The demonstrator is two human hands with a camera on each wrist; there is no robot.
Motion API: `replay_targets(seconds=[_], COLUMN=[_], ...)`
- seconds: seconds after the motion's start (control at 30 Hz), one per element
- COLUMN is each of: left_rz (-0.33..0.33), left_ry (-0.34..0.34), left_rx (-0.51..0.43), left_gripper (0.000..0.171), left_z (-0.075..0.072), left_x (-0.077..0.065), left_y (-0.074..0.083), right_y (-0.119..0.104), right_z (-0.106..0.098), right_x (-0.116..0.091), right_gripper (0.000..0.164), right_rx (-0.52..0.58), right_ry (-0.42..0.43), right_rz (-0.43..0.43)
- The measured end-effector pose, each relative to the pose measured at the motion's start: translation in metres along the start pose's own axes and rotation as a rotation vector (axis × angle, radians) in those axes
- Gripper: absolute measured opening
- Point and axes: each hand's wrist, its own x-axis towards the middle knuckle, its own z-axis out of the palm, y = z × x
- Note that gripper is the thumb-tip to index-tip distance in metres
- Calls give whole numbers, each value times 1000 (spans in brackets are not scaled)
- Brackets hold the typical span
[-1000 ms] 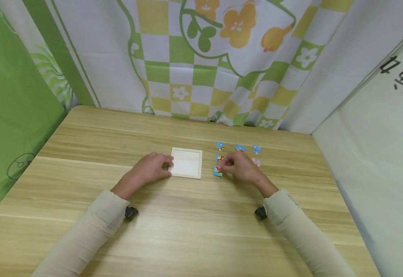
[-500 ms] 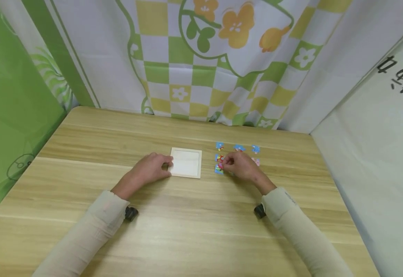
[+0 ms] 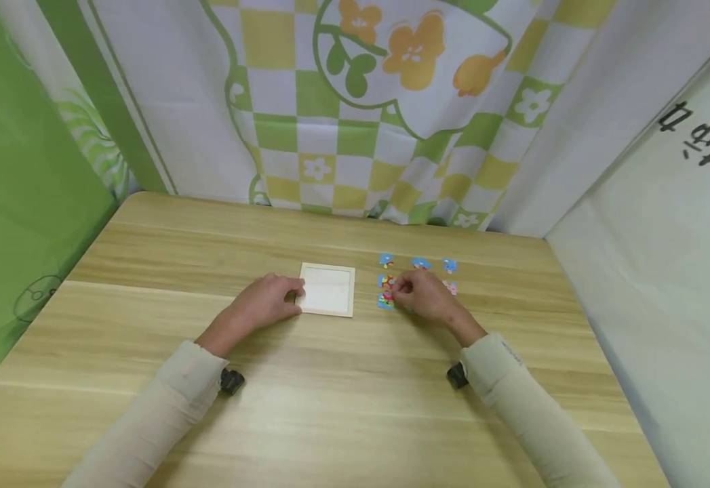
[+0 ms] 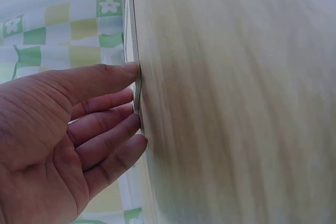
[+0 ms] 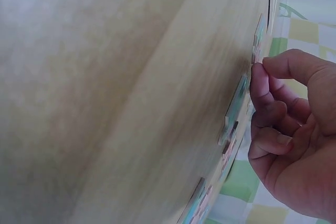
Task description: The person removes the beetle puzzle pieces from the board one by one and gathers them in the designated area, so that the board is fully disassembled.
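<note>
A shallow square wooden tray [image 3: 330, 290] with a pale inside lies mid-table. My left hand [image 3: 263, 299] rests at its left side, thumb near the lower corner and fairly straight fingers higher along the rim. To the right, my right hand [image 3: 424, 295] pinches the edge of a colourful jigsaw puzzle piece [image 3: 385, 303] between thumb and index finger, the other fingers curled in. In the right wrist view, the fingertips meet at the end of that flat piece [image 5: 258, 40]. Directly above it lies another puzzle piece [image 3: 384, 280], close or touching. The right hand hides part of the group.
Several more blue puzzle pieces [image 3: 420, 263] form a row behind the right hand, and a pink piece [image 3: 449, 287] shows to its right. A patterned curtain [image 3: 355, 135] hangs along the table's back edge. White sheeting [image 3: 654, 285] stands at the right.
The pinched puzzle piece has shifted slightly up and right, closer to the piece above it. The left hand and the tray stay in place; the head view has tilted slightly.
</note>
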Motion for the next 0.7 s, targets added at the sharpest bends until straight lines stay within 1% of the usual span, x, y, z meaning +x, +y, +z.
replay_targets(seconds=[0.1,0.17,0.23,0.3,0.37,0.43,0.5,0.6,0.63,0.7], left_rz=[6,10,3,-11,-26,-30,-26,-3,4,33], left_ry=[9,14,15,8,6,5,15,45,54,65], left_rx=[13,20,15,-1,-22,-38,-39,-10,-1,16], left_gripper=[17,18,29,43,58,65,66,63,62,63], left_z=[-2,-2,-2,-2,-3,-3,-4,-9,-11,-15], left_x=[0,0,-1,-2,-4,-5,-6,-6,-5,-4], left_y=[-1,-2,-3,-5,-5,-5,-4,-1,0,2], right_y=[-3,-6,-7,-8,-9,-10,-12,-16,-17,-18], right_z=[-2,-5,-6,-8,-9,-11,-13,-16,-17,-17], right_x=[0,-2,-3,-4,-4,-4,-4,-4,-5,-5], right_gripper=[5,5,6,8,9,9,10,14,18,30], right_rx=[6,12,14,4,-2,-1,3,21,27,0], right_ry=[9,11,20,34,64,93,116,128,126,125], right_rz=[17,45,57,50,28,-6,-51,-128,-151,-201])
